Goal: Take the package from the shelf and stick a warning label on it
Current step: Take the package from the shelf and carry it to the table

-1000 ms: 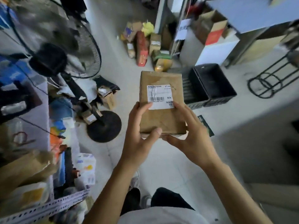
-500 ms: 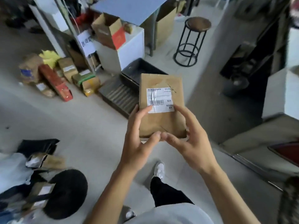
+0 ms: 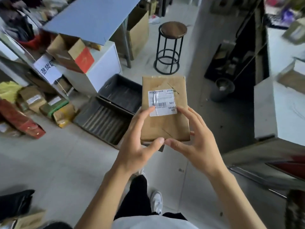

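A flat brown cardboard package (image 3: 166, 128) is held out in front of me at chest height, above the floor. A white shipping label (image 3: 162, 103) with a barcode is stuck on its top face. My left hand (image 3: 140, 142) grips the package's near left edge, thumb under the near edge and fingers along the side. My right hand (image 3: 196, 141) grips the near right edge in the same way. The thumbs almost meet at the near edge. No warning label is in view.
Two dark plastic crates (image 3: 115, 103) lie on the floor ahead left. A round black stool (image 3: 171, 47) stands beyond the package. Parcels (image 3: 41, 103) are piled on the floor at left under a shelf. A white counter (image 3: 279, 109) is at right, with a dark bin (image 3: 223, 90) beside it.
The view has swung to the right: the fan and left shelf left the frame, the stool and white counter came in. Both hands keep the same hold on the package.
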Demonstrator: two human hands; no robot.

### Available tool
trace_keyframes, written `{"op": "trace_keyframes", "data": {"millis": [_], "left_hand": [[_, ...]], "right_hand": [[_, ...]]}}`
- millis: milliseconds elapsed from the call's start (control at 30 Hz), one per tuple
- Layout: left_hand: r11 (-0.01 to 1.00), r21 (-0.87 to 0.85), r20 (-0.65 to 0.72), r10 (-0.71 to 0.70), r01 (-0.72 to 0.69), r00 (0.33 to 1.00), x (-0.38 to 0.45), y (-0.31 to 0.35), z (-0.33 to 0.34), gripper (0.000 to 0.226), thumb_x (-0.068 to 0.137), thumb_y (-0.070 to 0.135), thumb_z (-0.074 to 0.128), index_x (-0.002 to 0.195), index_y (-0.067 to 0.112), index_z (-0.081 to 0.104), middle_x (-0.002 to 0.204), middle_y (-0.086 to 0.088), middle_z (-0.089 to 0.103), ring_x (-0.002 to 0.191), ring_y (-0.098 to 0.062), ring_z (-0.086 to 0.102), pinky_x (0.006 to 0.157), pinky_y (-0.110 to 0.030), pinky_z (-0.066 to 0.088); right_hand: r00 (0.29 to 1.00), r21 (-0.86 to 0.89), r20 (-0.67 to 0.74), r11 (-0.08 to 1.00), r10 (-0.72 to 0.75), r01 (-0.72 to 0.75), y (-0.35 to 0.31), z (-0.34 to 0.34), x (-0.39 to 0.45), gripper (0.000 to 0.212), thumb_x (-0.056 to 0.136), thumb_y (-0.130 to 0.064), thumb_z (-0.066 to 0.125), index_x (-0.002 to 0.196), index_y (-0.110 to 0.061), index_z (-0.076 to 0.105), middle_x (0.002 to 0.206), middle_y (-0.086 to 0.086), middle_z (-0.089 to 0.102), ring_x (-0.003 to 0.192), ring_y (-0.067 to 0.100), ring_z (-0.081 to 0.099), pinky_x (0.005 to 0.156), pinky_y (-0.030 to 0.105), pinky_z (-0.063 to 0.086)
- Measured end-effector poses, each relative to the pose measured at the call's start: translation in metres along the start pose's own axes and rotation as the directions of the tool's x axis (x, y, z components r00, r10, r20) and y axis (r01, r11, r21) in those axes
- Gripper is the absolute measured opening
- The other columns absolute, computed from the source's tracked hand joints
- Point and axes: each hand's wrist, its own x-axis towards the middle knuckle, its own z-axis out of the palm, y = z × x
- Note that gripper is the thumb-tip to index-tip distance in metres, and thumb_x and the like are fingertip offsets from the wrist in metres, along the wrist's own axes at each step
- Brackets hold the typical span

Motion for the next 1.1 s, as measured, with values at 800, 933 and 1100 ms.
{"op": "trace_keyframes", "data": {"millis": [800, 933, 1100], "left_hand": [[0.995, -0.103, 0.147, 0.014, 0.001, 0.989, 0.506, -0.053, 0.042, 0.067, 0.082, 0.032, 0.065, 0.147, 0.032, 0.045, 0.146, 0.011, 0.053, 0.136, -0.007, 0.051, 0.111, -0.035, 0.048], [0.994, -0.109, 0.098, -0.015, 0.026, 0.995, 0.592, -0.053, 0.065, 0.063, 0.081, 0.028, 0.065, 0.141, 0.032, 0.049, 0.143, 0.005, 0.053, 0.135, -0.013, 0.052, 0.109, -0.043, 0.050], [0.989, -0.125, -0.070, -0.089, 0.080, 0.994, 0.690, -0.051, 0.063, 0.052, 0.084, 0.033, 0.060, 0.135, 0.040, 0.053, 0.140, 0.006, 0.049, 0.135, -0.009, 0.049, 0.111, -0.040, 0.047]], "right_hand": [[0.966, 0.091, -0.223, 0.990, 0.129, -0.111, 0.120, -0.108, 0.443, 0.093, 0.067, -0.053, 0.079, 0.147, -0.040, 0.032, 0.153, -0.011, 0.035, 0.139, 0.000, 0.036, 0.106, 0.015, 0.040], [0.978, 0.169, -0.172, 0.982, 0.115, -0.086, 0.143, -0.148, 0.528, 0.092, 0.070, -0.041, 0.084, 0.147, -0.035, 0.035, 0.153, -0.010, 0.039, 0.141, 0.006, 0.038, 0.104, 0.015, 0.043], [1.000, 0.137, 0.012, 0.991, 0.009, -0.011, 0.151, -0.185, 0.649, 0.096, 0.066, -0.050, 0.080, 0.147, -0.041, 0.031, 0.156, -0.024, 0.028, 0.149, 0.004, 0.022, 0.113, 0.044, 0.041]]}}
